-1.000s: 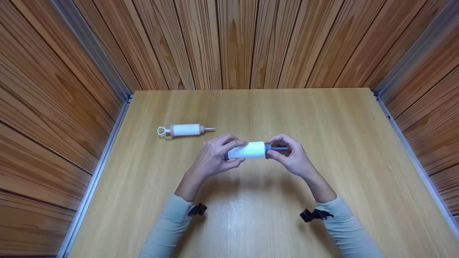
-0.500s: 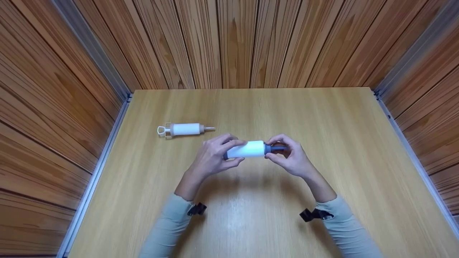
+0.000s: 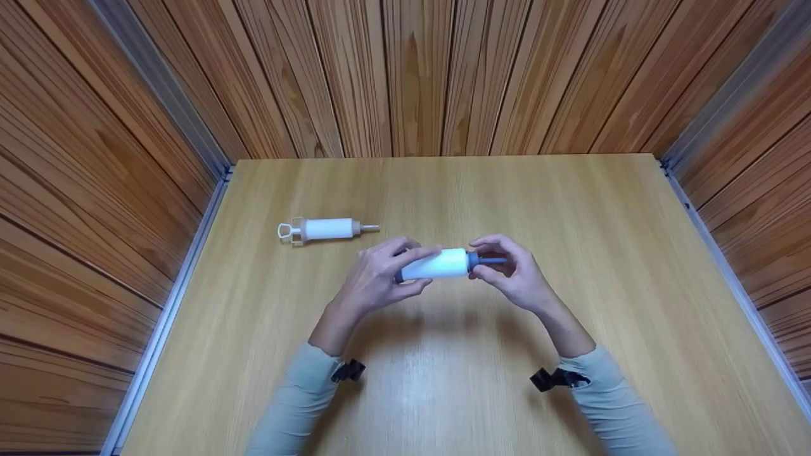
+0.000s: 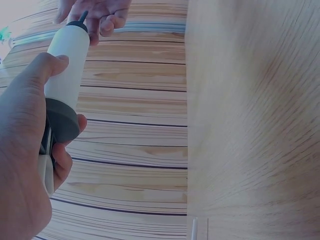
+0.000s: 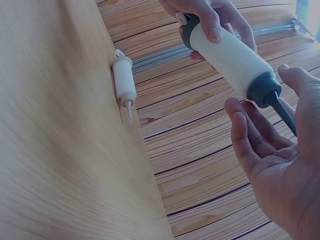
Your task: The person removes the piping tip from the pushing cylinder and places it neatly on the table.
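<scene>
A balloon pump (image 3: 443,263) with a white barrel and dark blue-grey ends lies level above the table, its thin nozzle (image 3: 493,260) pointing right. My left hand (image 3: 385,272) grips the barrel near its rear collar (image 4: 62,120), thumb along the side. Part of the white pull handle (image 4: 47,172) shows under the palm in the left wrist view. Around the front cap (image 5: 262,88), my right hand (image 3: 516,278) is spread, thumb and fingers loosened with gaps beside the cap in the right wrist view. The nozzle reaches in toward the right palm.
A second pump (image 3: 328,229), white with beige ends and a white loop handle, lies on the wooden table (image 3: 570,209) behind the left hand. Wood-plank walls (image 3: 412,76) and metal rails (image 3: 184,291) border the table.
The right fingers closed on the front cap half a second ago and now stand loosened from it. The left hand keeps its grip on the pump; the second pump stays put.
</scene>
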The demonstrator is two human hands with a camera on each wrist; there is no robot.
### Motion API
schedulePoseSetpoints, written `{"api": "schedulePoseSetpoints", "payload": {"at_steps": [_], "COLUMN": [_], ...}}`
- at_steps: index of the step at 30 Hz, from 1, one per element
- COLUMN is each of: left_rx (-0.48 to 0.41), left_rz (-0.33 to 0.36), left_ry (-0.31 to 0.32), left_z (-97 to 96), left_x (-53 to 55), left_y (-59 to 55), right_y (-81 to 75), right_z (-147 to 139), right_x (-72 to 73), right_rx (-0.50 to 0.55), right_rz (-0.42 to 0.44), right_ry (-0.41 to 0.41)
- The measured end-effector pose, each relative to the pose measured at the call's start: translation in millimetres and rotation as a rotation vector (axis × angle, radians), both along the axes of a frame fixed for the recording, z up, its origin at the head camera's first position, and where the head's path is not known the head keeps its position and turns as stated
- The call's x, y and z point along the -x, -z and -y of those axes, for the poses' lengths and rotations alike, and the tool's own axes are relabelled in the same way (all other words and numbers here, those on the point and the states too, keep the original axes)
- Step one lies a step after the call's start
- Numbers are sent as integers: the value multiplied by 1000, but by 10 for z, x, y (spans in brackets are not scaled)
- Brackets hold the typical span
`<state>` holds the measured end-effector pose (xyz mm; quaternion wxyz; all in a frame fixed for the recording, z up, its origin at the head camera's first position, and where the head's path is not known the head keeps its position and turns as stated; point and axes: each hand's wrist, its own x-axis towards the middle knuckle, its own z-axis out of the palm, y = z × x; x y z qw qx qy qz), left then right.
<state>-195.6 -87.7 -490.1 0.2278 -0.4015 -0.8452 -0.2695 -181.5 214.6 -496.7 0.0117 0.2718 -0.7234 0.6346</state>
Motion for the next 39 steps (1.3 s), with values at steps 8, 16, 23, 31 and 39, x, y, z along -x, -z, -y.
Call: {"api": "schedulePoseSetpoints", "payload": {"at_steps": [8, 16, 23, 31, 39], "left_rx": [19, 41, 32, 25, 15], "left_rz": [-7, 2, 27, 34, 35], "left_ry": [4, -7, 5, -1, -4], "left_z": [3, 11, 23, 15, 5], "left_x": [-10, -16, -11, -19, -29], "left_y": [-12, -19, -20, -11, -32], "right_y": [-8, 18, 34, 25, 11], "right_z": [7, 23, 29, 45, 34], "right_x": [-17, -10, -26, -20, -17], "right_rx": [-15, -13, -19, 5, -21], "right_rz": [-12, -77, -103, -60, -38], "right_ry": [7, 28, 28, 37, 53]}}
